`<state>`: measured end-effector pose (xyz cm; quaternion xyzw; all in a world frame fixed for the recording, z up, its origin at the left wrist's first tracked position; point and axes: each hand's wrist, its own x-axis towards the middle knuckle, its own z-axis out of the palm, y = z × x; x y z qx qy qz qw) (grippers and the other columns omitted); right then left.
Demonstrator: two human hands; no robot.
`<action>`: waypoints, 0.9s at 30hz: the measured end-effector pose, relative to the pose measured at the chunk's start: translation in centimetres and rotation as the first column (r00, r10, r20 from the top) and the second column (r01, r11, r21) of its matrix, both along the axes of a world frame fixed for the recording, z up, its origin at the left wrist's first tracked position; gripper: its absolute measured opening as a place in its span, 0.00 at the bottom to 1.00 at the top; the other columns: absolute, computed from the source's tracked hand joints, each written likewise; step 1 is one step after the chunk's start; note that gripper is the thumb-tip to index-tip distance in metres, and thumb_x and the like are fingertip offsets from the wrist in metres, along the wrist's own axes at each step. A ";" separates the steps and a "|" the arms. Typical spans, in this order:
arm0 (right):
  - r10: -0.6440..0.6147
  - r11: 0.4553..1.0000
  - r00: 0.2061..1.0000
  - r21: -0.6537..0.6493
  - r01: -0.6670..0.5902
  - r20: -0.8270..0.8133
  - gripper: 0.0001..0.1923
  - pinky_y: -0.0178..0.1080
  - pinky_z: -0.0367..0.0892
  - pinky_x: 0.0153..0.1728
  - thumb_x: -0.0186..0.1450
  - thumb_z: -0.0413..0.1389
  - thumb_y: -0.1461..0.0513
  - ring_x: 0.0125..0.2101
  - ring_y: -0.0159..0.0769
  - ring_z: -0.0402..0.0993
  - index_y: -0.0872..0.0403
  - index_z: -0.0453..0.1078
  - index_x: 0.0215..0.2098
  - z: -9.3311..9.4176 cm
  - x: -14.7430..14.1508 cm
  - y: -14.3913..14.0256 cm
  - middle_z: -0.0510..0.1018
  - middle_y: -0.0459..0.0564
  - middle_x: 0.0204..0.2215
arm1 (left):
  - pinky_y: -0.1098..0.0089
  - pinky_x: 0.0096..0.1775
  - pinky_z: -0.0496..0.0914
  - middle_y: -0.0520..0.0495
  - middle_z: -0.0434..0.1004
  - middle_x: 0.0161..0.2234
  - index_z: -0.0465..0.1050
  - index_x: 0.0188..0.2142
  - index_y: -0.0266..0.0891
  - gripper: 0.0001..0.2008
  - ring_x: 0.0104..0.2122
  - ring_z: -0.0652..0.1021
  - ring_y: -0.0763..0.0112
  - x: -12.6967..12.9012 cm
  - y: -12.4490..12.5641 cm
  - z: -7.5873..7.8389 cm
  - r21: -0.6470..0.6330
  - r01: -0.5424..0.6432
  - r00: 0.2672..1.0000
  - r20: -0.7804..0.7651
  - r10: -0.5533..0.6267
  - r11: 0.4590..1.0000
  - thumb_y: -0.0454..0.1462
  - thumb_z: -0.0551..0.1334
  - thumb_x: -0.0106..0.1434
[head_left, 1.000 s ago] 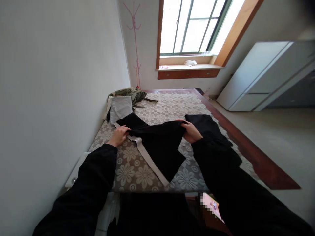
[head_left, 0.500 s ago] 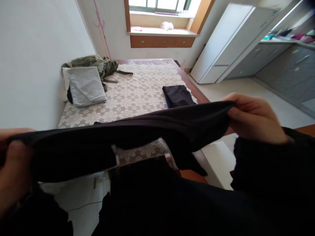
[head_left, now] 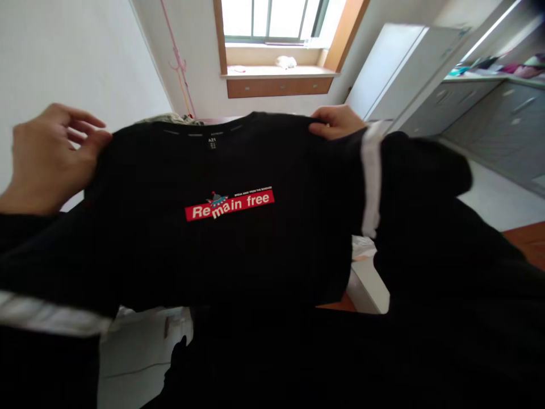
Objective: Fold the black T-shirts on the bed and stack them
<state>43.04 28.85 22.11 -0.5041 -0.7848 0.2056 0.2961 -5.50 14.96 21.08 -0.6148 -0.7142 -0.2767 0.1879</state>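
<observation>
A black T-shirt (head_left: 230,255) hangs spread out in front of me, its front towards me. Across its chest runs a red print (head_left: 230,204) reading "Remain free", and both sleeve ends carry a white band (head_left: 371,182). My left hand (head_left: 55,153) pinches the shirt at the left shoulder, fingers closed on the cloth. At the opposite shoulder my right hand (head_left: 338,121) grips the fabric in the same way. Behind the shirt most of the bed is hidden; only a bit of the green backpack (head_left: 166,118) shows above the collar.
Beyond the shirt, a window sill (head_left: 264,70) bears a small white object (head_left: 285,62). A white fridge (head_left: 387,68) stands at the back right, beside grey cabinets (head_left: 472,108). A pink coat stand (head_left: 179,62) is by the left wall. Low on the right is a white box-like piece (head_left: 372,287).
Both hands have risen, and the black cloth stretched between them has dropped open into a full T-shirt, showing its print. It now covers the folded clothes and bed seen before.
</observation>
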 end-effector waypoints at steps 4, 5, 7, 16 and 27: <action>-0.018 0.999 0.999 -0.033 0.019 0.032 0.22 0.30 0.67 0.46 0.68 0.65 0.68 0.37 0.23 0.74 0.61 0.73 0.60 -5.5 0.1 2.3 0.82 0.46 0.47 | 0.57 0.45 0.74 0.49 0.83 0.45 0.76 0.56 0.28 0.40 0.44 0.84 0.68 2.4 -0.9 -2.5 -0.032 0.071 0.986 0.153 -0.066 0.997 0.61 0.54 0.63; -0.013 1.000 0.999 -0.026 0.014 0.029 0.20 0.30 0.67 0.45 0.69 0.65 0.67 0.37 0.24 0.74 0.59 0.74 0.59 -7.0 0.9 1.5 0.82 0.47 0.48 | 0.58 0.46 0.76 0.51 0.84 0.42 0.78 0.54 0.32 0.38 0.41 0.84 0.70 3.2 -2.3 -4.0 -0.073 0.108 0.977 0.190 -0.093 0.991 0.61 0.56 0.63; -0.003 1.000 1.000 -0.011 0.003 0.003 0.11 0.32 0.69 0.40 0.71 0.64 0.62 0.36 0.28 0.75 0.55 0.78 0.51 -9.9 2.8 -1.5 0.83 0.48 0.43 | 0.61 0.46 0.78 0.52 0.85 0.38 0.81 0.48 0.39 0.33 0.36 0.84 0.70 4.4 -5.8 -7.6 -0.205 0.216 0.941 0.306 -0.147 0.955 0.63 0.58 0.63; -0.276 0.800 0.961 -0.563 0.209 -0.035 0.31 0.41 0.68 0.22 0.68 0.57 0.35 0.20 0.38 0.73 0.51 0.79 0.28 -21.9 10.0 -19.8 0.80 0.50 0.21 | 0.40 0.71 0.58 0.34 0.76 0.63 0.73 0.59 0.43 0.33 0.69 0.69 0.40 5.5 -18.3 -22.4 -0.416 0.128 0.941 0.339 0.023 0.900 0.63 0.54 0.69; -0.323 0.638 0.872 -0.765 -0.087 -0.368 0.32 0.44 0.79 0.37 0.59 0.72 0.45 0.36 0.48 0.87 0.48 0.68 0.53 -24.7 7.6 -22.6 0.88 0.53 0.37 | 0.58 0.46 0.75 0.46 0.84 0.40 0.78 0.39 0.46 0.20 0.41 0.83 0.53 6.7 -17.9 -21.1 -0.438 0.152 0.803 0.577 0.147 0.886 0.58 0.65 0.60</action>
